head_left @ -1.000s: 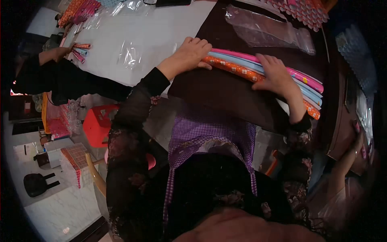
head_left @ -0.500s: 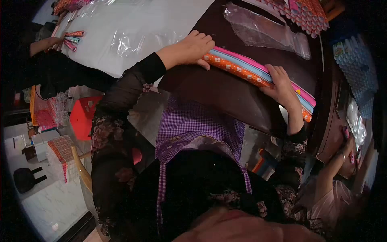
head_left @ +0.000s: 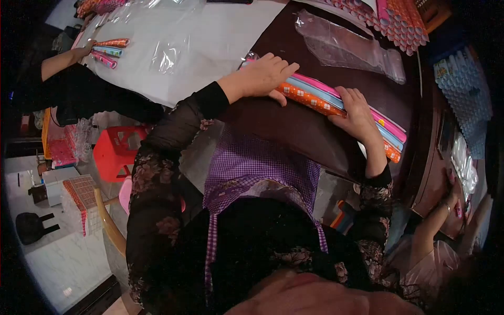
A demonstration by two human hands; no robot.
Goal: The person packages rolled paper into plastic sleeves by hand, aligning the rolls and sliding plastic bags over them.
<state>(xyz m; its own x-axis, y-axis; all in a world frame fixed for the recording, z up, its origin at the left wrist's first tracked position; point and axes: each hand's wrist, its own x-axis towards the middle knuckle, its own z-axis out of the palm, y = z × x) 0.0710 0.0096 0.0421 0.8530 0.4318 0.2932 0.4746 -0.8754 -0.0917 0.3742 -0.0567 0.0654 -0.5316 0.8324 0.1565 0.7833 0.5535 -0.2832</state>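
Note:
Several rolls of patterned wrapping paper lie side by side on the dark table (head_left: 294,128). They include an orange roll (head_left: 315,101), a light blue roll (head_left: 319,93) and a pink roll (head_left: 310,81). Over their left part my left hand (head_left: 265,76) is closed, thumb on the near side and fingers across the top; a bit of their end shows beyond it. My right hand (head_left: 357,115) grips the same bundle farther right, fingers curled over it and thumb against the orange roll. The bundle's right ends stick out past that hand.
Clear plastic sleeves (head_left: 346,50) lie behind the rolls. Stacked pink-orange rolls (head_left: 399,26) stand at the back right, blue rolls (head_left: 462,84) farther right. At left, a co-worker's hand (head_left: 83,51) holds several rolls over a white sheet. Another person's arm (head_left: 438,212) is at right.
My hands have come closer together along the bundle: the left shifted right, the right slightly left. The bundle's left end now shows past my left hand. The co-worker's rolls at left appear farther right.

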